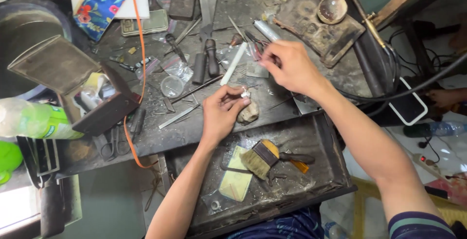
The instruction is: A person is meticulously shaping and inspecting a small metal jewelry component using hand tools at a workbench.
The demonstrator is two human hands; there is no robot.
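My left hand (221, 114) is curled narrow, with thumb and fingertips pinching a tiny white piece (244, 93) just above a rough, pale stone (249, 114) that rests at the front edge of the counter (160, 137). The stone sits just beside my fingertips, towards my body.

My right hand (290, 67) is reaching further away from me, over the cluttered counter. It is blurred. Its fingers are drawn together around something small and clear near a crumpled plastic bag (253, 56), but I cannot tell exactly what it grips.

Between my two hands, slightly beyond my left, lies a white stick (234, 64). Beyond that are dark-handled pliers (206, 61). To the left of my left hand lie a thin metal file (178, 117), a small clear round dish (171, 86) and an orange cord (141, 49) running across the counter.

Below my left wrist, nearer my body, an open dark drawer (321, 137) holds a wide paintbrush (265, 157) with pale bristles and a yellowish plastic packet (236, 178).

To the right of my right forearm, a white phone (407, 106) lies near black cables (389, 73).
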